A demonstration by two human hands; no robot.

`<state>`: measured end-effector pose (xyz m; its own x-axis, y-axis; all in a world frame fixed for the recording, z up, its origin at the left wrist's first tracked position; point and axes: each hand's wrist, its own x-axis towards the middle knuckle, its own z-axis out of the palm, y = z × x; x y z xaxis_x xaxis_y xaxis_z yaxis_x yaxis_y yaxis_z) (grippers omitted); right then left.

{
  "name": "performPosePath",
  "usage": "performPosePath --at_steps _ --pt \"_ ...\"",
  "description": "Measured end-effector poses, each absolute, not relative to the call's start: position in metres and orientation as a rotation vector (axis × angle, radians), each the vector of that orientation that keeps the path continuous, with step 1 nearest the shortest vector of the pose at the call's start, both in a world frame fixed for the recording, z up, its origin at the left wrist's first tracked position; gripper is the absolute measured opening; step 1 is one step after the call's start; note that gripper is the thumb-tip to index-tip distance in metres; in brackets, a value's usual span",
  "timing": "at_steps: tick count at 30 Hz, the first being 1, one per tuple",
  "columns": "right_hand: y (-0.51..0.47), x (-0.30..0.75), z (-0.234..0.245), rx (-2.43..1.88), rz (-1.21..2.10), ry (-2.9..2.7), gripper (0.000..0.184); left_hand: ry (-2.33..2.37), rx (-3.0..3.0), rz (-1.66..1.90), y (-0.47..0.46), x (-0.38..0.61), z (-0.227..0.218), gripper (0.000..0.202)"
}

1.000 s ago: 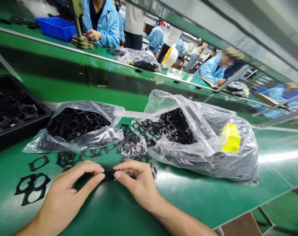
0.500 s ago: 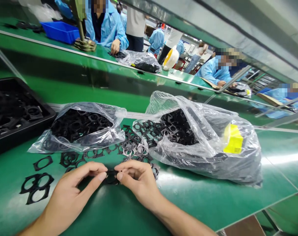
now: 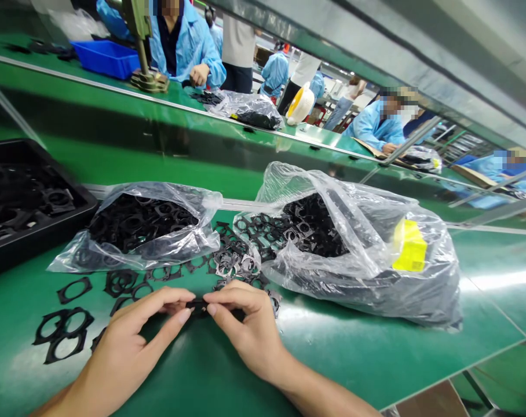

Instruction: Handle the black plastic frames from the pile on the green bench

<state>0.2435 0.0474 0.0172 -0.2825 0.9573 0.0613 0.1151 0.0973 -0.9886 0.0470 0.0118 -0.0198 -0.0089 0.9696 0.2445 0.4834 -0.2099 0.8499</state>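
My left hand (image 3: pixel 135 341) and my right hand (image 3: pixel 245 327) meet over the green table, each pinching one side of a small black plastic part (image 3: pixel 197 304). The part is seen nearly edge-on, and the fingertips cover its ends. Beyond the hands lies a loose heap of black ring frames (image 3: pixel 234 260), flat pieces with a round hole. Left of my left hand, several more black ring frames (image 3: pixel 65 333) rest on the table, overlapping one another.
An open plastic bag of black frames (image 3: pixel 145 223) lies behind my left hand. Right of it sits a larger clear bag (image 3: pixel 367 278) with a yellow label (image 3: pixel 409 245). A black bin (image 3: pixel 83 200) stands far left. Across the divider, co-workers in blue coats (image 3: pixel 197 46) sit near a blue tray (image 3: pixel 109 58).
The black part has tilted from showing its face to nearly edge-on between my fingertips. A black piece now shows beside my left wrist. Across the divider, a co-worker's hand has lifted slightly.
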Motion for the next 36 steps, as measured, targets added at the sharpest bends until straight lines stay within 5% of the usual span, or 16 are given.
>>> performPosePath --at_steps 17,22,27,32,36 --pt "0.041 0.243 0.018 -1.114 1.125 -1.684 0.016 1.377 1.818 1.206 0.012 0.046 -0.012 0.013" --pt "0.05 0.242 0.017 -1.172 1.619 -1.231 0.005 1.418 1.894 1.244 0.014 0.046 -0.014 0.018" --pt "0.057 0.243 0.011 -1.1 1.875 -0.978 0.025 1.34 2.099 1.263 0.013 0.042 -0.017 0.025" --pt "0.049 0.245 0.012 -1.133 1.513 -1.379 0.015 1.351 1.949 1.311 0.017 0.041 -0.01 0.013" --pt "0.045 0.246 0.018 -1.045 1.178 -1.725 0.028 1.328 1.823 1.295 0.023 0.043 -0.004 0.009"
